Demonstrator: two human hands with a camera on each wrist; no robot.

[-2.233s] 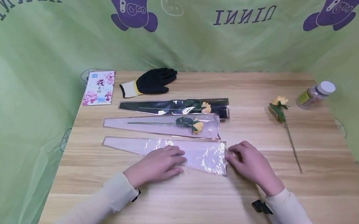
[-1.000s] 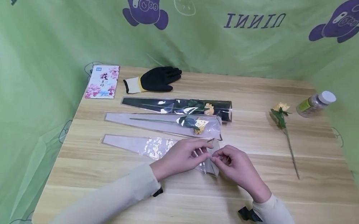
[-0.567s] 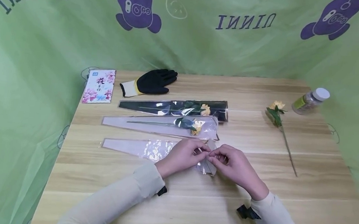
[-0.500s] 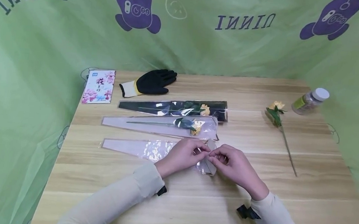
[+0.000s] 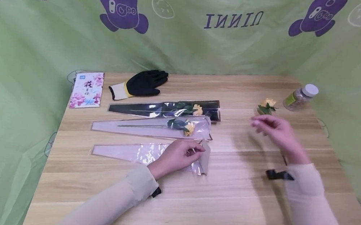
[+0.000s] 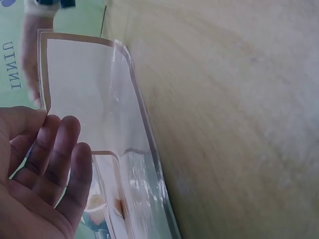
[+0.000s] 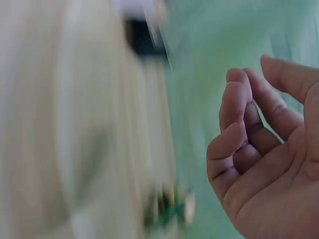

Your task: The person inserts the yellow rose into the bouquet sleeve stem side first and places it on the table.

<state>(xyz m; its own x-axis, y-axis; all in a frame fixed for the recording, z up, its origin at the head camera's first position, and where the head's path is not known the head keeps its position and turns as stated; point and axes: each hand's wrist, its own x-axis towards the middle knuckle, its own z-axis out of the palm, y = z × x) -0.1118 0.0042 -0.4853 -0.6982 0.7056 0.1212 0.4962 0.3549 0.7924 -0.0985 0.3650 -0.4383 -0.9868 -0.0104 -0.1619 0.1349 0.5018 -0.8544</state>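
Note:
My left hand (image 5: 177,155) pinches the raised wide-end edge of a pale pink flower sleeve (image 5: 111,151) between thumb and index finger. In the left wrist view the sleeve's brown-bordered flap (image 6: 79,74) stands up, and the other fingers of the left hand (image 6: 45,164) are loosely bent. My right hand (image 5: 277,134) hangs over the right side of the table, its fingers half bent and nothing between them. Just beyond it lies a yellow artificial rose (image 5: 268,103), its stem mostly hidden by the hand and arm. The right wrist view shows the hand (image 7: 269,144) against a blurred background.
Behind the held sleeve lie a second pink sleeve (image 5: 104,126) and a black sleeve (image 5: 122,108), each with a yellow rose. A black glove (image 5: 144,83) and a flowered packet (image 5: 87,91) lie at the back left. A white-capped jar (image 5: 299,96) stands back right.
My right hand has let go of the sleeve's edge and moved right towards the loose rose. The left hand still pinches the edge, and the sleeve's end now stands folded up.

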